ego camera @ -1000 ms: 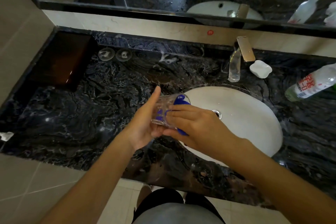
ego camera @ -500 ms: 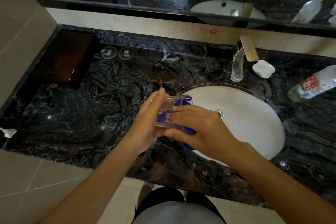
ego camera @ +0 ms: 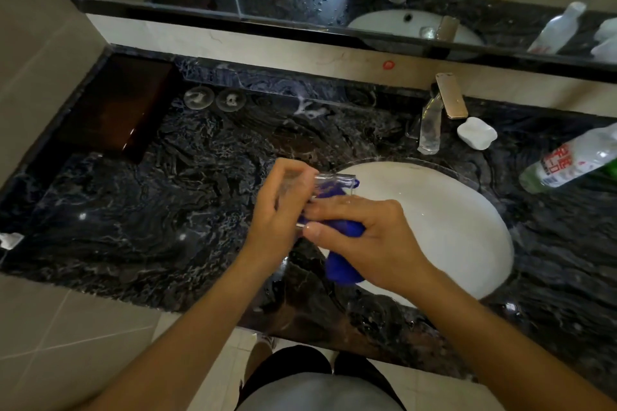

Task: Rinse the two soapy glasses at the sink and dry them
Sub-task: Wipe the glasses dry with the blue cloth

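Note:
A clear glass [ego camera: 334, 181] is held on its side over the left rim of the white sink basin [ego camera: 444, 217]. My left hand [ego camera: 280, 210] grips the glass with its fingers curled over the base end. My right hand [ego camera: 370, 237] pinches a blue cloth [ego camera: 344, 265] against the glass wall. Part of the cloth shows through the glass and a fold hangs below my right palm. I see no second glass standing on the counter.
The faucet [ego camera: 430, 130] with its gold handle [ego camera: 451, 96] stands behind the basin. Beside it are a white soap dish [ego camera: 476, 133] and a lying bottle [ego camera: 574, 160]. Two round foamy marks [ego camera: 213, 99] and a dark tray [ego camera: 113, 110] sit at the back left of the black marble counter [ego camera: 150, 210].
My left hand went from flat against the glass to fingers curled over it. The blue cloth has come further out and hangs lower under my right hand.

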Demonstrator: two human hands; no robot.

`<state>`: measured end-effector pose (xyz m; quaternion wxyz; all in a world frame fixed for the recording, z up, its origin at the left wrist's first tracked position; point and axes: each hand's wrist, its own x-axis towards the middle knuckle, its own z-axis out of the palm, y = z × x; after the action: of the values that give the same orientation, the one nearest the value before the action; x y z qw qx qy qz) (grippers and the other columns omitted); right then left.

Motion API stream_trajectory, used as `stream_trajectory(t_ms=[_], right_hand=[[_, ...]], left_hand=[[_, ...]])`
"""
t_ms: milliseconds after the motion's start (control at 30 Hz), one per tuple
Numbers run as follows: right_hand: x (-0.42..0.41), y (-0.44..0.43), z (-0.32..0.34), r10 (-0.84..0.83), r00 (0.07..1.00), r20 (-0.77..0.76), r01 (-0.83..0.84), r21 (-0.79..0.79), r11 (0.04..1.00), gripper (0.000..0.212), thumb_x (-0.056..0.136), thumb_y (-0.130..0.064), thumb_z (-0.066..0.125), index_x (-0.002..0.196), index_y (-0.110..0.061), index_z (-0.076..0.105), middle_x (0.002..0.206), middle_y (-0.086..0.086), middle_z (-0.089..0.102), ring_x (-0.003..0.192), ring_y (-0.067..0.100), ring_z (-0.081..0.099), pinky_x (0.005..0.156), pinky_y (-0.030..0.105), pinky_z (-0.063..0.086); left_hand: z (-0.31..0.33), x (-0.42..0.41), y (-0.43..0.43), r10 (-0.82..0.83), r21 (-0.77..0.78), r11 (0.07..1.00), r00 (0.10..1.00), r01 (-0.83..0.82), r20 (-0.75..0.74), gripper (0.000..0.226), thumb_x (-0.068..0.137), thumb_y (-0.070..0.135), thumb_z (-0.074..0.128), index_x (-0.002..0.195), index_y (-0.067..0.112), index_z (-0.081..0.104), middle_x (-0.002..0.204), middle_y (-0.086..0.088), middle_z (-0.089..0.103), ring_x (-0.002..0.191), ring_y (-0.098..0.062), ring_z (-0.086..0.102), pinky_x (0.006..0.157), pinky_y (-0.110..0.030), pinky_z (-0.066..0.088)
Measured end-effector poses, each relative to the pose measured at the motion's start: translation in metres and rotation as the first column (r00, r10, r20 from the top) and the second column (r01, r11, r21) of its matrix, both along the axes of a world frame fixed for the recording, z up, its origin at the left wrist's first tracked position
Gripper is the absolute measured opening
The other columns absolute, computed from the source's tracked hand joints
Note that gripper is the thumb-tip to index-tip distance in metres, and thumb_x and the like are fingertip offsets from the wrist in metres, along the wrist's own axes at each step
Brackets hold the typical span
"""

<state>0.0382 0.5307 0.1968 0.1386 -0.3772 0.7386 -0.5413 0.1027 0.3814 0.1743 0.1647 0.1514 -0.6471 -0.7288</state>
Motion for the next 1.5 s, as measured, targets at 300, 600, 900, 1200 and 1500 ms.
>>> stream_trajectory(t_ms=[300, 600, 900, 1200, 1500], right_hand=[[-0.006, 0.001, -0.003, 0.167, 0.868, -0.468, -0.132, 0.107, 0.985, 0.027, 0.091, -0.033, 0.075, 0.104, -0.009, 0.081, 0.103, 0.003, 0.08, 0.101, 0.014, 0.074, 0.088, 0.03, 0.059], [0.006, -0.007, 0.019, 0.036, 0.879, 0.475, -0.055, 0.026, 0.998, 0.02, 0.079, -0.044, 0.078, 0.093, -0.031, 0.084, 0.079, 0.012, 0.078, 0.065, 0.028, 0.066, 0.066, 0.037, 0.055], [-0.009, 0.004, 0.021, 0.489, 0.871, -0.056, -0.423, 0.42, 0.803, 0.026, 0.092, -0.05, 0.068, 0.097, -0.027, 0.079, 0.086, -0.003, 0.076, 0.075, 0.017, 0.07, 0.069, 0.04, 0.055], [-0.009, 0.01, 0.01, 0.307, 0.847, -0.435, -0.165, 0.333, 0.928, 0.054, 0.07, -0.038, 0.091, 0.117, -0.016, 0.075, 0.115, 0.0, 0.076, 0.114, 0.015, 0.066, 0.099, 0.031, 0.054], [0.009, 0.026, -0.027, -0.125, 0.985, -0.122, 0.143, 0.148, 0.979, 0.053, 0.079, -0.014, 0.081, 0.129, -0.025, 0.069, 0.125, -0.025, 0.064, 0.118, -0.008, 0.06, 0.105, 0.02, 0.048]], left_hand=[[0.017, 0.006, -0.013, -0.267, 0.387, 0.911, 0.921, 0.145, 0.283, 0.052, 0.094, 0.064, 0.054, 0.113, 0.016, 0.059, 0.077, -0.003, 0.059, 0.049, -0.013, 0.052, 0.04, -0.021, 0.034], [-0.008, 0.025, -0.012, -0.047, 0.038, 0.998, 0.999, 0.047, 0.002, 0.041, 0.082, 0.066, 0.072, 0.105, 0.033, 0.067, 0.111, -0.007, 0.067, 0.104, -0.031, 0.065, 0.088, -0.055, 0.053], [0.02, 0.025, -0.063, -0.71, 0.072, 0.68, 0.63, 0.73, 0.316, 0.077, 0.082, -0.01, 0.079, 0.147, 0.016, 0.048, 0.137, -0.01, 0.066, 0.126, -0.03, 0.064, 0.106, -0.047, 0.052], [-0.004, 0.04, -0.042, -0.464, -0.076, 0.859, 0.832, 0.507, 0.304, 0.081, 0.073, 0.003, 0.09, 0.142, 0.022, 0.051, 0.135, -0.001, 0.065, 0.122, -0.025, 0.066, 0.1, -0.049, 0.056], [-0.05, 0.058, -0.012, -0.08, -0.329, 0.933, 0.977, 0.143, 0.196, 0.087, 0.066, 0.015, 0.097, 0.133, 0.029, 0.045, 0.125, 0.024, 0.062, 0.117, -0.009, 0.065, 0.094, -0.026, 0.054]])
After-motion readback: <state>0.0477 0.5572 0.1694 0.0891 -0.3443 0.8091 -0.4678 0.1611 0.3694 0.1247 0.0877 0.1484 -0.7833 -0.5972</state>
